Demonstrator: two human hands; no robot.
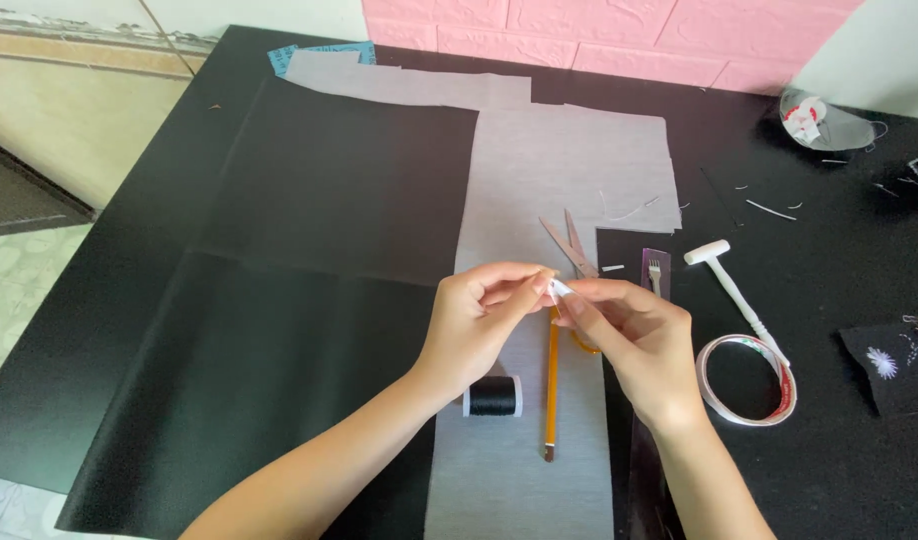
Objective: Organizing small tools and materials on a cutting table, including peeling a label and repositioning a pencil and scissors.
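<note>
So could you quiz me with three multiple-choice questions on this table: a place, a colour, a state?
1. Where does the thread spool lie?
A. on the grey fabric, left of the pencil
B. inside the tape ring
C. by the pink wall

2. What colour is the thread?
A. red
B. black
C. white

3. What are both hands doing?
A. resting flat
B. cutting with scissors
C. pinching a small white piece

Answers: 1 A, it sits beside the pencil; 2 B, dark winding; 3 C, left hand and right hand meet fingertips on it.
</note>
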